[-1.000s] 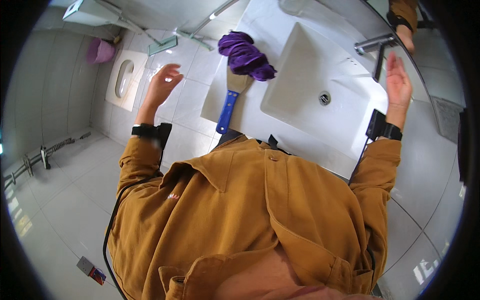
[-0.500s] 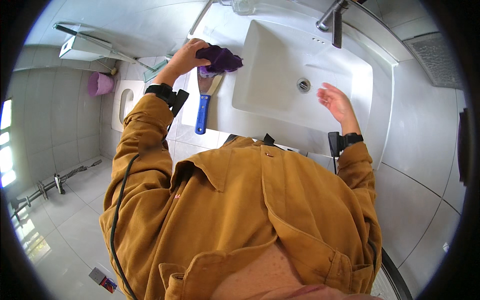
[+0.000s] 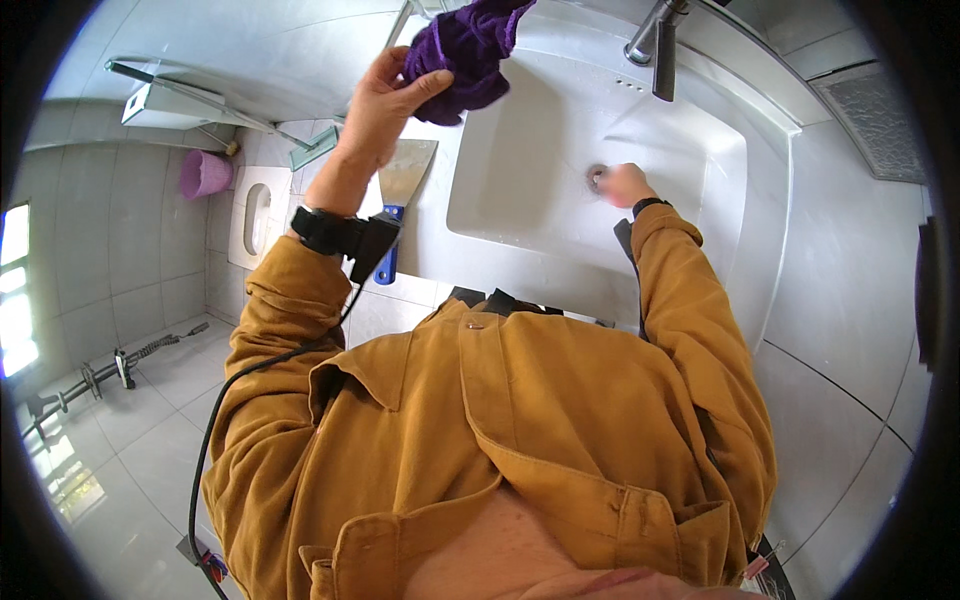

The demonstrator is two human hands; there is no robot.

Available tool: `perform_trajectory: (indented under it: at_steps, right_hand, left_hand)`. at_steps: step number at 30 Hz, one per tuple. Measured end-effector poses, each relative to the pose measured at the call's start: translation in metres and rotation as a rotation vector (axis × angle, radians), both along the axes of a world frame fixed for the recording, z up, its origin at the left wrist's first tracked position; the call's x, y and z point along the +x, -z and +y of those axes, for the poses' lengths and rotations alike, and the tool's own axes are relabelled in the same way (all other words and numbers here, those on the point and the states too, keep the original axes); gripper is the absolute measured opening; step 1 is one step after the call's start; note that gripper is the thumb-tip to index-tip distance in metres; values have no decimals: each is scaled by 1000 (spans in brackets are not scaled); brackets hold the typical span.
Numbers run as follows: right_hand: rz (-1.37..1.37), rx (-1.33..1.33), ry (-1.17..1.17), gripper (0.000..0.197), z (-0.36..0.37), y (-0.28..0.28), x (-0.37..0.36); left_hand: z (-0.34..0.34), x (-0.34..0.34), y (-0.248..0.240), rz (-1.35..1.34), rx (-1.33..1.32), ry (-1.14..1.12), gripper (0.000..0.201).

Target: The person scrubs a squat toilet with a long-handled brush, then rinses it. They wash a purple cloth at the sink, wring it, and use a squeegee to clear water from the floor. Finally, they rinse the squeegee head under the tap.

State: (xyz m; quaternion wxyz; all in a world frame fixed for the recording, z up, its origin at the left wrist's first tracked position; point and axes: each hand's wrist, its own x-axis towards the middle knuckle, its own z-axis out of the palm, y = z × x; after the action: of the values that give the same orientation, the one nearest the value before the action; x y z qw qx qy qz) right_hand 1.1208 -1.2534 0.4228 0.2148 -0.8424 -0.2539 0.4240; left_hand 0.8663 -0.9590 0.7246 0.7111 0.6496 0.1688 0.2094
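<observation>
Crumpled purple cloth point(image 3: 465, 65) is gripped by my left hand point(image 3: 380, 115), fingers and thumb pinching its near side. It hangs raised over the left rim of the white washbasin point(image 3: 690, 235). Below that hand a scraper point(image 3: 405, 175) with a wide metal blade and blue handle lies on the counter, its handle partly covered by my wrist strap. Inside the basin my right hand point(image 3: 622, 186) is beside the drain point(image 3: 596, 178), blurred by motion. Its fingers are smeared, so whether it touches the drain does not show.
A grey faucet point(image 3: 662, 50) stands at the basin's far right. To the left are a squeegee point(image 3: 315, 148) with a long handle, a white box point(image 3: 165, 105), a pink bucket point(image 3: 205, 173) and a squat toilet point(image 3: 257, 220). A dark cable runs along my left arm.
My left hand has lifted the cloth up and away from the scraper, baring its blade. My right hand has swung left to the drain, from open fingers to a blur.
</observation>
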Motion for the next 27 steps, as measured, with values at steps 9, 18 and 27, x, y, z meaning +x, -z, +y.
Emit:
perform_trajectory:
  at_steps: [9,18,27]
  right_hand:
    - [-232,47,6,23,10,-18,-23]
    - [-716,93,-293,34,5,-13,-34]
    - [497,-19,339,20,-27,-86,1]
  left_hand:
    - [-44,23,40,321,-432,-18,49]
    - [-83,60,72,388,-701,-37,52]
    - [-111,82,92,598,-699,104,59]
